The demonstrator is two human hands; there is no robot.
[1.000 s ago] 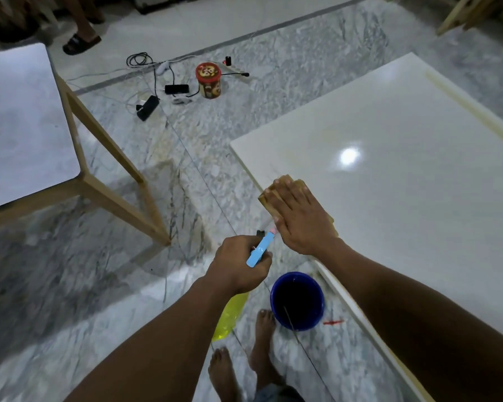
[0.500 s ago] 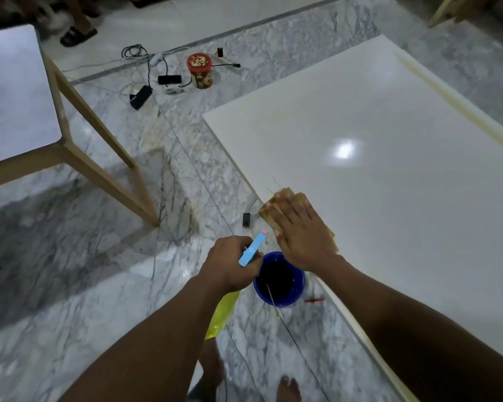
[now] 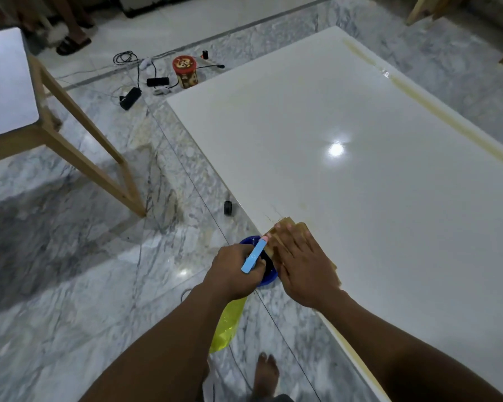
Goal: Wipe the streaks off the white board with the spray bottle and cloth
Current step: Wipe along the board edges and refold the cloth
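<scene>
The left hand [image 3: 233, 271] hovers just off the white board's [image 3: 360, 198] near left edge, fingers curled round the neck of the yellow spray bottle [image 3: 227, 324], above a blue bowl [image 3: 249, 242] on the floor. Beside it the right hand [image 3: 302, 265] lies flat, fingers straight and close together, pressing the folded tan cloth [image 3: 286, 220] onto that edge. Thin marks [image 3: 273, 216] show just beyond the cloth, and a long yellowish streak [image 3: 418, 94] lines the far right edge — wiping looks barely begun.
</scene>
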